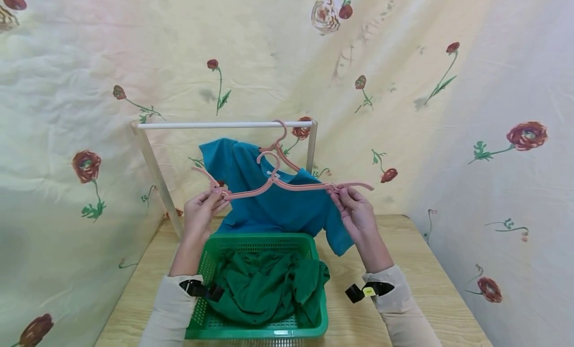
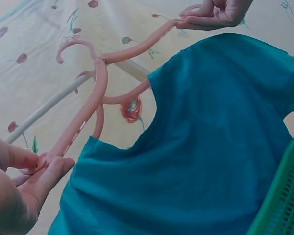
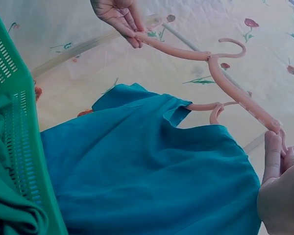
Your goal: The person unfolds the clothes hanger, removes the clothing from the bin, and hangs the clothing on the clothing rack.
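Both hands hold up a pink clothes hanger (image 1: 299, 186) with jointed arms, its hook pointing upward. My left hand (image 1: 200, 211) pinches it near the joint of its left arm, whose end angles upward. At the other side my right hand (image 1: 357, 212) pinches the right arm near its joint, and that outer end reaches past the fingers. Just behind hangs a blue T-shirt (image 1: 273, 207) on a second pink hanger (image 1: 283, 132), hooked over the white rail. In the left wrist view the held hanger (image 2: 83, 117) stands in front of the shirt's neckline, apart from it.
A green basket (image 1: 264, 333) below the hands holds a crumpled dark green garment (image 1: 264, 287). The rack's white rail (image 1: 211, 125) runs behind, on upright posts (image 1: 157, 175). All stand on a wooden table (image 1: 385, 287) before a flower-patterned cloth backdrop (image 1: 269, 48).
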Demonstrator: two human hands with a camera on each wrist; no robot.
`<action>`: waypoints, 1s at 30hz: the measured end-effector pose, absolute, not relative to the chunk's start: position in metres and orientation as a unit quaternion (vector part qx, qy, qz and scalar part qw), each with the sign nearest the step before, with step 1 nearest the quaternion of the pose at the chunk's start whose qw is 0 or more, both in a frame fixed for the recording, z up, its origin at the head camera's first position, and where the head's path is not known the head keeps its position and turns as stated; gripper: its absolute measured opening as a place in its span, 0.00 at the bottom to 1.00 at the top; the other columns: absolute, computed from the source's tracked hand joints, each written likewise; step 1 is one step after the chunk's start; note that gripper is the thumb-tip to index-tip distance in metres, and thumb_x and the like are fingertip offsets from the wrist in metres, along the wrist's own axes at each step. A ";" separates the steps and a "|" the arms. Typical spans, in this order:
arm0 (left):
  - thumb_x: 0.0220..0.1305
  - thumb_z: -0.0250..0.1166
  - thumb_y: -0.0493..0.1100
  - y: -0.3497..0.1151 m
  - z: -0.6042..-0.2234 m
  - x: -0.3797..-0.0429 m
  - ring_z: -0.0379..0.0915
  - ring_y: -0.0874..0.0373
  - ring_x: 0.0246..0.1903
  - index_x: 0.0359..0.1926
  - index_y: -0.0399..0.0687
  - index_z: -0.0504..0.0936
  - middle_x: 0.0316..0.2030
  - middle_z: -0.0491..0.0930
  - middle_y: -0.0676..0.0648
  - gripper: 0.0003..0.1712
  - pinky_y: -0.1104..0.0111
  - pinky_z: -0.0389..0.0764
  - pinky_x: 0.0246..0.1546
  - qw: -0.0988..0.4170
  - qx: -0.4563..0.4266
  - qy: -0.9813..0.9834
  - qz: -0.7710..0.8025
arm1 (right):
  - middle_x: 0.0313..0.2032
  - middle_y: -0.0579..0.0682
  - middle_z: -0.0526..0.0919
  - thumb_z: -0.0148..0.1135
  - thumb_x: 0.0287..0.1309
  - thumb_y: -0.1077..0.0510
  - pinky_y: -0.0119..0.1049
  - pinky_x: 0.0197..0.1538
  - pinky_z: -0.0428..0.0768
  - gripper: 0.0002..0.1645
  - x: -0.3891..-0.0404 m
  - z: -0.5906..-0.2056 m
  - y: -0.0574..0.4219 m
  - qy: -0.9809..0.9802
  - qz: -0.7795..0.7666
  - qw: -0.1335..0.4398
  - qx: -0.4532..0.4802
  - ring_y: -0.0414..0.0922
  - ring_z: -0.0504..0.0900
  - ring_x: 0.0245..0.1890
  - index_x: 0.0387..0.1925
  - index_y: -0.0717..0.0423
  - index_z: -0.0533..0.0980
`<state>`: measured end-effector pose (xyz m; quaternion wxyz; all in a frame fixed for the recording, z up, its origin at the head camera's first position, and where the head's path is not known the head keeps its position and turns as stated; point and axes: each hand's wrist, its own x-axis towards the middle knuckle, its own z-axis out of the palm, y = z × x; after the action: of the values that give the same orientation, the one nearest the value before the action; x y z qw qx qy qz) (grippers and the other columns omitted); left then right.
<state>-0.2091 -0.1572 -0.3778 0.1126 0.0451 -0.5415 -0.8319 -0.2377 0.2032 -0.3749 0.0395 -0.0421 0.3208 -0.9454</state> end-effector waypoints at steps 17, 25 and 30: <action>0.72 0.62 0.38 -0.143 -0.376 -0.210 0.89 0.57 0.44 0.43 0.42 0.87 0.41 0.90 0.46 0.08 0.66 0.84 0.50 0.110 0.026 -0.354 -0.928 | 0.41 0.58 0.90 0.54 0.70 0.65 0.33 0.51 0.86 0.09 -0.236 -0.375 0.193 0.283 -0.958 0.041 -0.011 0.49 0.91 0.43 0.36 0.63 0.80; 0.72 0.60 0.37 -0.133 -0.382 -0.210 0.89 0.55 0.44 0.39 0.42 0.88 0.39 0.91 0.44 0.09 0.67 0.85 0.48 0.095 0.000 -0.294 -0.951 | 0.38 0.57 0.89 0.52 0.70 0.65 0.32 0.51 0.86 0.09 -0.236 -0.379 0.193 0.270 -0.962 0.030 0.004 0.48 0.91 0.41 0.36 0.63 0.78; 0.73 0.58 0.38 -0.129 -0.386 -0.211 0.89 0.56 0.46 0.41 0.42 0.87 0.41 0.90 0.45 0.11 0.67 0.85 0.50 0.090 0.000 -0.305 -0.948 | 0.37 0.58 0.88 0.53 0.70 0.66 0.33 0.50 0.86 0.08 -0.237 -0.380 0.194 0.254 -0.967 0.025 0.010 0.48 0.91 0.40 0.36 0.64 0.78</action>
<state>-0.2110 -0.1292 -0.3858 0.0896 0.0003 -0.3054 -0.9480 -0.2370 0.1937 -0.3796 0.0248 0.0097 0.2538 -0.9669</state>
